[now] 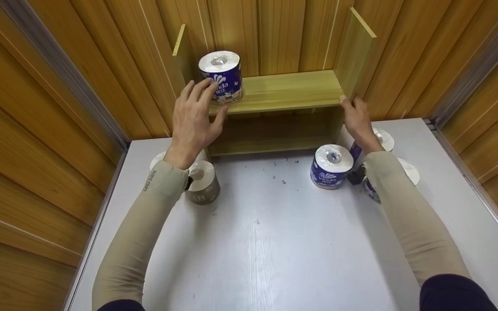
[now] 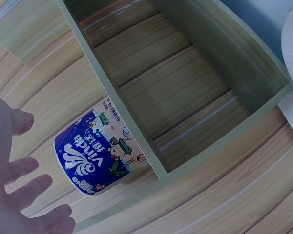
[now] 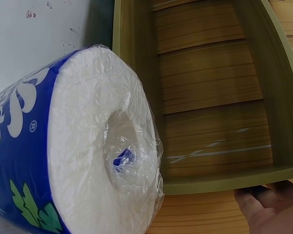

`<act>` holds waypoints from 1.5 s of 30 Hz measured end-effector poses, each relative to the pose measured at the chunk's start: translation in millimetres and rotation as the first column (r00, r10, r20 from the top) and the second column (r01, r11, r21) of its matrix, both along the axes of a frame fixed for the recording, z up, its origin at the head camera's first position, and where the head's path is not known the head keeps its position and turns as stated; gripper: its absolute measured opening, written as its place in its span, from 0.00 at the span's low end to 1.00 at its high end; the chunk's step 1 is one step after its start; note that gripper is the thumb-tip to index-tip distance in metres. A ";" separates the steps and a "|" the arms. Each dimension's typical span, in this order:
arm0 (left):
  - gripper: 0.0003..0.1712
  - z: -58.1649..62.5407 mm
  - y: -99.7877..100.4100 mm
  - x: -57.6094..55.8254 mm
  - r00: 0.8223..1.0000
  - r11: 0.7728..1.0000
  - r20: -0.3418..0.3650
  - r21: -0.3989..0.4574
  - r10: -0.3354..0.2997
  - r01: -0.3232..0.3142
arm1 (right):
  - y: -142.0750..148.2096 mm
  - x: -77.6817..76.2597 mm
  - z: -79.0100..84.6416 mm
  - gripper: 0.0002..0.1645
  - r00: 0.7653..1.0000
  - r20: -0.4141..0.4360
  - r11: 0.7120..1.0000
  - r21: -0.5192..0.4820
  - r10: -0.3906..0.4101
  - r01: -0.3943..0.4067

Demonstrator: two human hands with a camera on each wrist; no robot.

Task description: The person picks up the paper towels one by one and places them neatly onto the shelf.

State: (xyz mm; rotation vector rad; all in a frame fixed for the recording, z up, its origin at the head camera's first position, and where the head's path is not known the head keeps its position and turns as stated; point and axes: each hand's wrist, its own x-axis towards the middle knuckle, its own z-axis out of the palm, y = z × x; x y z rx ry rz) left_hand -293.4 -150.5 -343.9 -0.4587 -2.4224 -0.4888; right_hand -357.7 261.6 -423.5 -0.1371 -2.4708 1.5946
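A blue-and-white wrapped toilet roll [image 1: 227,84] stands upright on the upper board of a light wooden shelf [image 1: 292,88], close to its left side panel. My left hand [image 1: 195,112] is raised before that roll, fingers parted and loosely bent. In the left wrist view, a gap shows between the left hand [image 2: 24,190] and the toilet roll [image 2: 95,151]. At the other end, my right hand [image 1: 357,119] holds the shelf's right edge, thumb at the front corner. The right wrist view has the right hand [image 3: 271,207] against the side panel's outer face.
A blue toilet roll [image 1: 332,166] stands on the white table [image 1: 257,250] before the shelf's right end; more rolls are partly hidden by the right forearm. A grey-brown wrapped roll [image 1: 203,188] stands by the left wrist. Wood-panelled walls [image 1: 28,108] enclose the table.
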 end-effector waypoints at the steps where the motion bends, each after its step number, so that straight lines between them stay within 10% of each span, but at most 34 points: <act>1: 0.34 -1.8 -2.0 3.2 1.000 1.000 0.005 -0.004 0.006 -0.006 | -1.0 -0.3 -0.7 0.39 1.000 0.003 1.000 -0.003 0.005 -0.005; 16: 0.33 -36.7 -29.6 43.2 0.999 0.998 -0.004 0.021 0.051 -0.051 | -4.4 -1.3 -2.0 0.38 1.000 -0.015 1.000 -0.019 0.021 -0.021; 45: 0.32 -80.5 -47.3 72.2 0.996 0.997 0.055 -0.020 0.071 -0.070 | -5.3 -0.4 -3.6 0.36 1.000 -0.008 1.000 0.005 0.007 -0.007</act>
